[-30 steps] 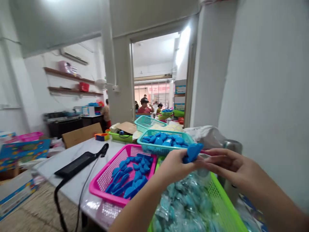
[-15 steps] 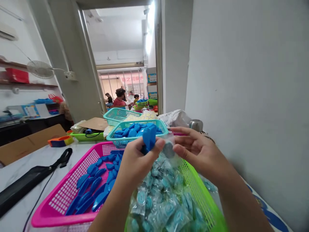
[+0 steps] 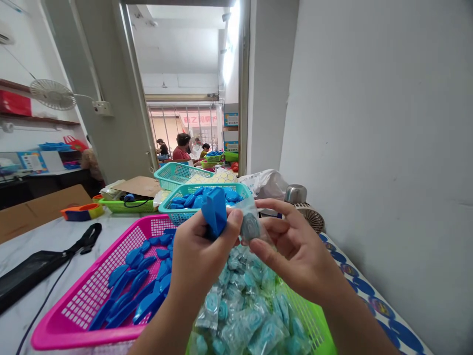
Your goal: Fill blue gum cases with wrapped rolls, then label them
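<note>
My left hand is closed around a blue plastic piece that stands up between thumb and fingers. By its thumb tip is a small clear bag with a round grey-teal coil inside. The thumb and fingers of my right hand pinch the bag's right side. Below both hands, a green basket holds many bagged teal coils. To the left, a pink basket contains loose blue plastic parts, partly hidden by my left forearm.
Behind my hands stands a turquoise basket of blue pieces, with another turquoise basket beyond. A black pouch and an orange tape roll lie on the left. A small fan is by the right wall. People sit past the doorway.
Both hands have shifted slightly left and the blue piece has tilted. My right fingers have closed in on the bagged coil, which now faces me more clearly. The camera view has turned a little.
</note>
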Motion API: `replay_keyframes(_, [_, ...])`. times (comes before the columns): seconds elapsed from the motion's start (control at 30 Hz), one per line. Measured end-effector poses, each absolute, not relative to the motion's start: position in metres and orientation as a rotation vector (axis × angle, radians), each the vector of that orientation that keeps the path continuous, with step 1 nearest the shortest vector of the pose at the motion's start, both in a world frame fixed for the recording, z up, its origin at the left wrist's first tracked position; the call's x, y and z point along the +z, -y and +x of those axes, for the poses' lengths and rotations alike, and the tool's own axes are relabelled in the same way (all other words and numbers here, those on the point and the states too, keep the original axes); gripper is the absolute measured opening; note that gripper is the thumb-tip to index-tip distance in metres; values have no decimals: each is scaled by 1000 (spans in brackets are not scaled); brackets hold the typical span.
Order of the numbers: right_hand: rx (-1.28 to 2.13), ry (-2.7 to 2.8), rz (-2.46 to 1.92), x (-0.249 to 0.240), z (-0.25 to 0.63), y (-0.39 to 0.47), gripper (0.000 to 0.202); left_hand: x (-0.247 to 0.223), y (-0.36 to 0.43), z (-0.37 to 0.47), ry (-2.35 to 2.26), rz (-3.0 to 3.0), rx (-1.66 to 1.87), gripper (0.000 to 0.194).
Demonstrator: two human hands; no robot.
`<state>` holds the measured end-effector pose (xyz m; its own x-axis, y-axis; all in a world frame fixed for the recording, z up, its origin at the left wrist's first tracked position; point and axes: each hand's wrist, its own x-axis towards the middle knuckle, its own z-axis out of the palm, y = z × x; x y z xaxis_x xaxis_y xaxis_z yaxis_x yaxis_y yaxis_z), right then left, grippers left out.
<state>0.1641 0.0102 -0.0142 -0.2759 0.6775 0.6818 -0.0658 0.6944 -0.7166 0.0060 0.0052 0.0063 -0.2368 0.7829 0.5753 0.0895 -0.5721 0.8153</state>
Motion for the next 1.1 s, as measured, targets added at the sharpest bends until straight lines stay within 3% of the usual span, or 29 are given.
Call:
replay_keyframes(0.2, [684,1771,-309,-19,169,-11,55,8,-2,7,-928,1443,1765,24])
replay_keyframes(0.5, [-322,1932,-365,-21,174,-13,66,-1,-9,6,-690,1306,1484,37])
replay_keyframes(0.67, [-555,1931,-444,-22,181,-13,60,-6,-18,9,-596,1219,1371,37])
replay_keyframes(0.8, [-530,1878,-576,-21,178,-12,40,-2,-19,13,-538,1153,1314,37])
replay_keyframes(1.1, [-20,1646,-669,-18,174,-9,18,-6,-10,16,-430,1142,1350,47])
